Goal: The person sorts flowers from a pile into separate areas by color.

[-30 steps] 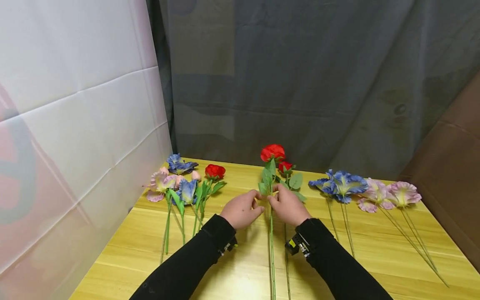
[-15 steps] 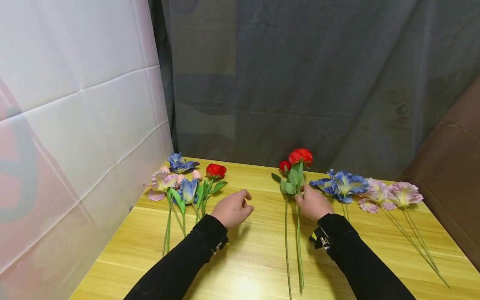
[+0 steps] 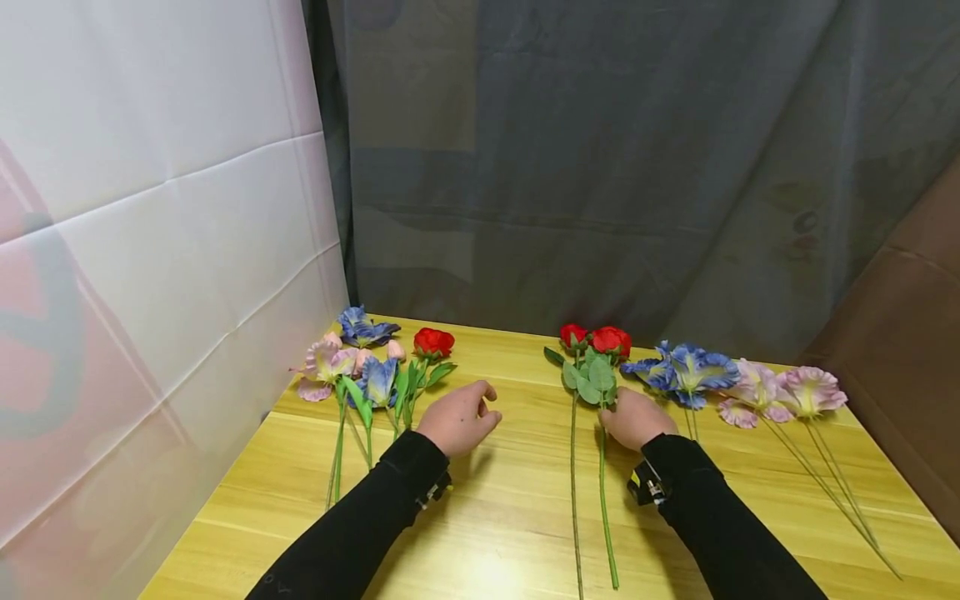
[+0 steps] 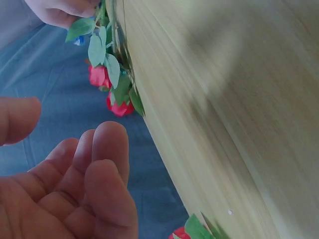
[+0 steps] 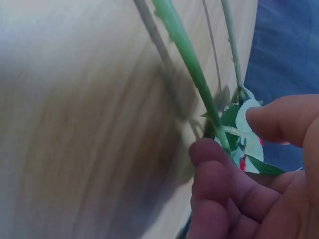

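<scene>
In the head view my right hand (image 3: 632, 418) is at the stem of a red rose (image 3: 611, 342), just under its leaves (image 3: 597, 382). The right wrist view has the green stem (image 5: 192, 64) running past the bent fingers, with the thumb (image 5: 279, 117) standing apart from them. A second red rose (image 3: 573, 336) lies close on the left, its leaves meeting the first one's. My left hand (image 3: 459, 418) hovers over the wooden table (image 3: 487, 508), fingers loosely bent around nothing. Its thumb and fingers are apart in the left wrist view.
At the left lie a red rose (image 3: 432, 342), a pink iris-like flower (image 3: 328, 365), blue ones (image 3: 377, 381) and small pink buds. Right of my right hand are blue flowers (image 3: 693, 369) and pink ones (image 3: 810, 390). A dark curtain (image 3: 600, 167) hangs behind the table.
My right hand has carried the rose rightward and lowered it beside the other rose, its thumb now apart from the fingers. My left hand has let go and drawn back left.
</scene>
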Demonstrator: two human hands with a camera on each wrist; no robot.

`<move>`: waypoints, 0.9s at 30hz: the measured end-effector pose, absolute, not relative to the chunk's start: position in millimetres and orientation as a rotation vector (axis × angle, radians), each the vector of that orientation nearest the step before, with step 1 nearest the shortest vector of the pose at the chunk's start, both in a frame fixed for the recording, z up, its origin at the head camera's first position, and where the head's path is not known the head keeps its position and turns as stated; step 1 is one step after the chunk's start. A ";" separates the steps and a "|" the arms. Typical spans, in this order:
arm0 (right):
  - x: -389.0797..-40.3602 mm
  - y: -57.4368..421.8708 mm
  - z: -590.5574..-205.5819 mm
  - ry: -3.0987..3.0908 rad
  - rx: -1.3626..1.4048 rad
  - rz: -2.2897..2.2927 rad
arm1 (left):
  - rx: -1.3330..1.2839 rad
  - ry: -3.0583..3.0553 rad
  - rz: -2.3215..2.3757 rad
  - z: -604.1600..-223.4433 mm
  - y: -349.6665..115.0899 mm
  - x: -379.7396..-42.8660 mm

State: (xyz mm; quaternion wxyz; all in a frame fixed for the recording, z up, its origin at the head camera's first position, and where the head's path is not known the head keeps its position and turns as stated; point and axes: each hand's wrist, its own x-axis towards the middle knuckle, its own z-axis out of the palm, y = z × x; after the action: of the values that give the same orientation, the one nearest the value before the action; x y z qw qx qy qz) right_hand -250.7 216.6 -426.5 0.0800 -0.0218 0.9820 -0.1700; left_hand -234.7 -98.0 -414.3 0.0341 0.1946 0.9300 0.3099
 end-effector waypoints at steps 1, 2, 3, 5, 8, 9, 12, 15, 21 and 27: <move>-249.6 216.6 -425.8 2.938 -0.054 -0.522 | 0.598 2.861 0.953 -414.0 -98.3 -234.3; -248.5 216.5 -424.3 2.945 -0.050 -0.537 | 0.596 2.864 0.949 -413.6 -98.5 -233.9; -247.3 216.1 -422.9 2.947 -0.040 -0.553 | 0.595 2.866 0.948 -413.3 -98.7 -233.4; -245.1 215.2 -420.3 2.971 -0.033 -0.579 | 0.590 2.878 0.935 -413.1 -98.9 -233.4; -242.5 210.9 -416.6 3.032 -0.035 -0.617 | 0.579 2.897 0.914 -413.4 -99.2 -233.9; -242.1 208.7 -415.8 3.047 -0.037 -0.632 | 0.574 2.903 0.907 -413.4 -99.2 -234.2; -240.4 198.6 -411.7 3.088 -0.094 -0.699 | 0.561 2.920 0.888 -413.2 -99.7 -234.3; -239.4 181.1 -407.9 3.066 -0.173 -0.780 | 0.540 2.929 0.884 -412.8 -103.2 -233.5; -239.5 147.1 -406.9 3.016 -0.307 -0.820 | 0.487 2.947 0.864 -414.3 -113.3 -232.8; -244.0 122.4 -412.7 3.019 -0.366 -0.809 | 0.409 2.992 0.849 -414.3 -129.6 -233.3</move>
State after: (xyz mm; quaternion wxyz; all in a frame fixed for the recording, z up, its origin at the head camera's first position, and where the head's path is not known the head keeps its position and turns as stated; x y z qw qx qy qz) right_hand -244.0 122.4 -412.7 -0.0027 -0.1162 0.9594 -0.2571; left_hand -233.3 -129.6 -414.3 0.0022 0.1302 0.9538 0.2706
